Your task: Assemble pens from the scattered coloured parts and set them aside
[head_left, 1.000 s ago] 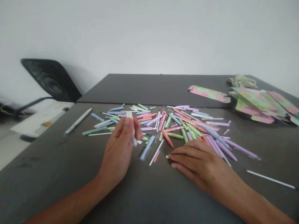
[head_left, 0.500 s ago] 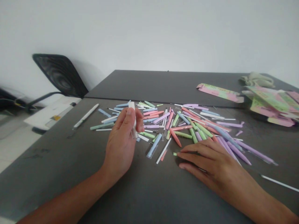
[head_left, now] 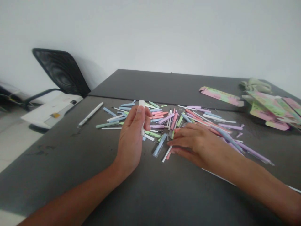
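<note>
Our left hand (head_left: 130,141) rises from the tabletop (head_left: 70,163) with its fingers curled, pinching a white pen barrel (head_left: 142,131) upright between thumb and fingers. The top of the barrel pokes out above the grip, and its lower end shows just below it.

Our right hand (head_left: 195,141) lies palm down with its fingers close together, stretched left over the near edge of a loose pile of pastel pen parts (head_left: 169,121). It holds nothing we can see. Its fingertips (head_left: 169,142) sit just beside a clear blue pen (head_left: 160,145) and a white stick (head_left: 166,153). That blue pen lies between our two hands, which are apart.

The pile is a criss-cross of pink, lilac, green and blue barrels mixed with thin white refills, spread across the middle of the tabletop. A long lilac pen (head_left: 255,153) reaches out to the right of it, and a white pen (head_left: 90,114) lies alone to the left.

At the far right sit pink-and-green cardboard packaging (head_left: 270,110), a loose cardboard strip (head_left: 221,96) and a crumpled cloth (head_left: 255,85). Beyond the left edge of the tabletop stand a black mesh chair (head_left: 62,72) and a white sheet (head_left: 51,114).
</note>
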